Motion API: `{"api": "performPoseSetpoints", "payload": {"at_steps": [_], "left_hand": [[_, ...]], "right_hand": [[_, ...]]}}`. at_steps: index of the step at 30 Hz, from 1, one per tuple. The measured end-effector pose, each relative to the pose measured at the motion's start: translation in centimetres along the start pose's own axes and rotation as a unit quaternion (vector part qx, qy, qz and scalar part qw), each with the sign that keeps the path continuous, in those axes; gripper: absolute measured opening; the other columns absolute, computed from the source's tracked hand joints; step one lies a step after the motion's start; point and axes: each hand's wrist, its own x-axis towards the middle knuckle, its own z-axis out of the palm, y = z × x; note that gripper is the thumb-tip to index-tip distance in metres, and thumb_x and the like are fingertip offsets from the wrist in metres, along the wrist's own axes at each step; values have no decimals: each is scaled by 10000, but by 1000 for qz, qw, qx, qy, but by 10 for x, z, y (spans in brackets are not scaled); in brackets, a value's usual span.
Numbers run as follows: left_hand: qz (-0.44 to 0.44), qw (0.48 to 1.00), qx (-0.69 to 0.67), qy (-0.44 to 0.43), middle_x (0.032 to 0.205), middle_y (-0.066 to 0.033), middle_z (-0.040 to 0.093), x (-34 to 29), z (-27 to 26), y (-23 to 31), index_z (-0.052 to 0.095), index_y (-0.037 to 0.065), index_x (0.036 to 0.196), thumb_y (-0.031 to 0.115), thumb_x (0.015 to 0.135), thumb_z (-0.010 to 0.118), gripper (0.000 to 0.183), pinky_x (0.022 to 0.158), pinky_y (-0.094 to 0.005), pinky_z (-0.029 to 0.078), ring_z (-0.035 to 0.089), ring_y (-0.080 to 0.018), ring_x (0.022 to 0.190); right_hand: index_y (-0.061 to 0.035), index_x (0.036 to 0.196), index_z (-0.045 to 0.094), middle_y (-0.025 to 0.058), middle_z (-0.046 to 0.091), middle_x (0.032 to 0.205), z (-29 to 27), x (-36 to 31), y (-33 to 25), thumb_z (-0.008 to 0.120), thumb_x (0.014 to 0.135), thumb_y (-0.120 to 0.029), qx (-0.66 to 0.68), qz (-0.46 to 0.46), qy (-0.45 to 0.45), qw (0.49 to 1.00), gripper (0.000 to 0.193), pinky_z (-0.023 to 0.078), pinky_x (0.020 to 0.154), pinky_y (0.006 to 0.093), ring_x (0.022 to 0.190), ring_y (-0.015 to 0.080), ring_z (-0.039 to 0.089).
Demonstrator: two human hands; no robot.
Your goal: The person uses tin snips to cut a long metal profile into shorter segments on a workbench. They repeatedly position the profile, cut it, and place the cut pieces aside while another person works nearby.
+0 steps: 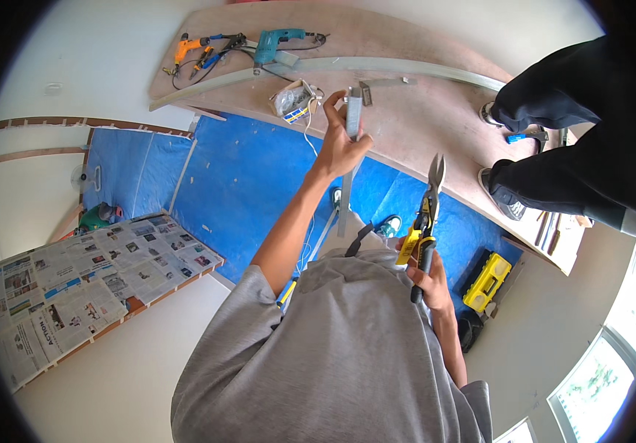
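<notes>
My left hand (342, 148) is closed round a grey metal channel (354, 117). Its upper end points toward the wooden platform, and a long narrow strip runs down below the hand in front of my body. Over on the right, my right hand (434, 282) grips a pair of tin snips (436, 181) by its black and yellow handles. The snips' blades point up and away from me, apart from the channel. Part of the right hand's grip is hidden behind the handles.
On the platform (421, 111) lie a teal drill (274, 46), an orange drill (189, 48), a box (294, 101) and a long metal channel (377, 65). Another person's dark-trousered legs (554, 88) stand at right. Below are blue floor sheeting (237, 192) and a yellow case (486, 282).
</notes>
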Motion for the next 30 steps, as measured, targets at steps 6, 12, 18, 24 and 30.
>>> {"api": "performPoseSetpoints", "payload": {"at_steps": [6, 12, 18, 24, 30], "left_hand": [[-44, 998, -33, -13, 1103, -65, 490, 1, 5, 15, 352, 97, 1305, 17, 829, 701, 596, 883, -317, 480, 529, -177, 989], [-30, 992, 1, 119, 1127, -73, 662, -3, -15, 16, 579, 76, 1151, 165, 850, 877, 433, 905, -328, 521, 626, -169, 1023], [-39, 936, -214, 276, 1169, -76, 691, 16, -23, -39, 655, 86, 1106, 73, 869, 842, 302, 930, -320, 536, 651, -159, 1085], [-80, 871, -412, 256, 1369, -144, 636, 11, -1, -137, 615, 85, 1199, 23, 913, 776, 333, 1093, -354, 489, 624, -211, 1223], [-172, 814, -463, 306, 1236, -130, 685, -23, -12, -265, 623, 53, 1145, 88, 940, 767, 253, 1028, -346, 552, 650, -209, 1159]], "right_hand": [[15, 1381, 502, 128, 589, 1281, 13, -12, -11, 796, 715, -361, 28, -24, -30, 999, 819, 385, 1098, 390, 1235, 240, 545], [46, 1411, 469, 131, 567, 1271, 7, -1, -12, 824, 698, -296, -36, -38, -88, 995, 866, 362, 1119, 398, 1268, 257, 512], [70, 1441, 434, 144, 534, 1318, 10, -4, 10, 826, 723, -249, -41, 4, -60, 997, 879, 312, 1173, 403, 1311, 256, 473], [51, 1385, 495, 153, 579, 1299, 40, -10, 40, 797, 721, -334, -55, 52, 50, 996, 825, 354, 1139, 401, 1274, 269, 520], [27, 1453, 446, 133, 559, 1371, 92, 18, 103, 779, 781, -300, 93, 68, 109, 987, 818, 317, 1204, 425, 1344, 254, 501]]}}
